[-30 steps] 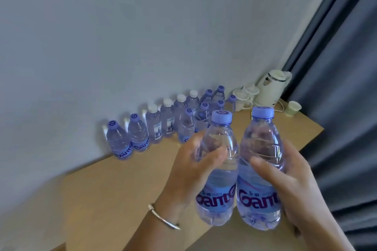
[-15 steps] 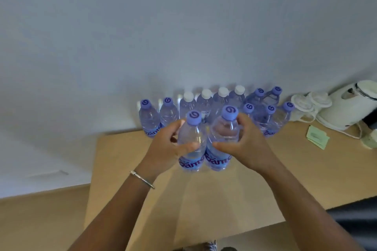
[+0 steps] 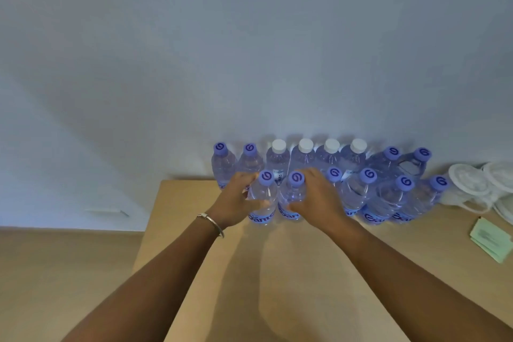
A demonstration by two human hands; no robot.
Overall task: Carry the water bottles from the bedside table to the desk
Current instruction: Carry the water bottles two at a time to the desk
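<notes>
Since half a second ago, both arms have stretched farther out and the two held bottles now stand on the light wooden tabletop point(image 3: 305, 272), at the front of the cluster. The left hand point(image 3: 236, 200), its wrist wearing a thin silver bracelet point(image 3: 212, 223), has its fingers curled around the left clear plastic water bottle with a purple cap point(image 3: 262, 197). The right hand point(image 3: 319, 197) wraps the matching right bottle point(image 3: 291, 197), touching the first. Both are upright, with purple lettering low on their labels. Behind them, toward twelve o'clock, a row of purple-capped and white-capped bottles point(image 3: 305, 155) lines the pale wall point(image 3: 249, 50). At three o'clock lie green paper sachets point(image 3: 491, 239).
</notes>
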